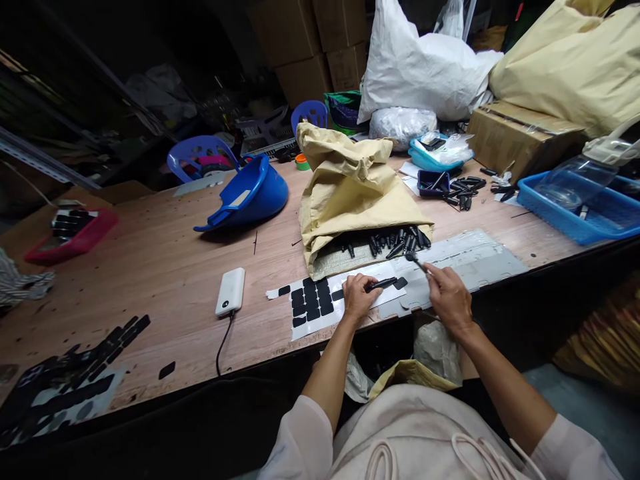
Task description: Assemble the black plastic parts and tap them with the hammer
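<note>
Woodgrain tabletop [187, 270]; dim cartons [303, 85] beyond; left fingers [368, 279] tight on black tube [384, 284]; right fingers [436, 275] tight on dark stick [419, 264]

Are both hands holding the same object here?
No, the left hand holds a slim black piece, while the right hand holds a dark tool with a rounded end.

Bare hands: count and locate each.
2: the left hand over the white sheet, holding a dark pen-like piece; the right hand right of it, holding a slim dark tool.
</note>
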Motion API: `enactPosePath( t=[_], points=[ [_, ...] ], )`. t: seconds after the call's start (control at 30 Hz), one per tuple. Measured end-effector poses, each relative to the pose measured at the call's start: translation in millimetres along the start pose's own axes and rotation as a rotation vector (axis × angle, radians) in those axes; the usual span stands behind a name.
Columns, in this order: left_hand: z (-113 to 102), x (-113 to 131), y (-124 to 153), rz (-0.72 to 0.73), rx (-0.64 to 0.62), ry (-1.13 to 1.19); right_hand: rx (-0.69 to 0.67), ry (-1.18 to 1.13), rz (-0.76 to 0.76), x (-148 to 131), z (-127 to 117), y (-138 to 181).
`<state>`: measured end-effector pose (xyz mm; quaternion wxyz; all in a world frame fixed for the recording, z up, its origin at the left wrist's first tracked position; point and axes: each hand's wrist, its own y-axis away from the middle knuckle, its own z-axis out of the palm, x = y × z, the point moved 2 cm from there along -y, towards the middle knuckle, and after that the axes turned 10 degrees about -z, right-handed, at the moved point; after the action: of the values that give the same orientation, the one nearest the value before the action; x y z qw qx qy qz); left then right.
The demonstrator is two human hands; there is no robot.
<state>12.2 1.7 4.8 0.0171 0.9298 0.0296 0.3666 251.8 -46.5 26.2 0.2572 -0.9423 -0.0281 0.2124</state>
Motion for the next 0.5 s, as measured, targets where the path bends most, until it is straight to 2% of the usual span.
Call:
enactPosePath(
  t=[0.13,0.2,0.37,0.5],
  points=[
    [1.6,-0.2,0.6,0.017,0.010,-0.008,-0.008,0.230,0.148,49.5,-6.8,-20.5],
    [2.4,-0.6,-0.3,0.026,0.014,-0.009,-0.015,0.307,0.225,65.5,-5.0,-25.4],
    [-0.1,0.4,0.0,0.061,0.004,-0.017,0.014,0.384,0.248,71.6,3.2,-24.6],
    [-0.4,-2.3,30.8,0.181,-0.014,-0.026,0.000,0.399,0.233,67.8,4.1,-23.1]
  ],
)
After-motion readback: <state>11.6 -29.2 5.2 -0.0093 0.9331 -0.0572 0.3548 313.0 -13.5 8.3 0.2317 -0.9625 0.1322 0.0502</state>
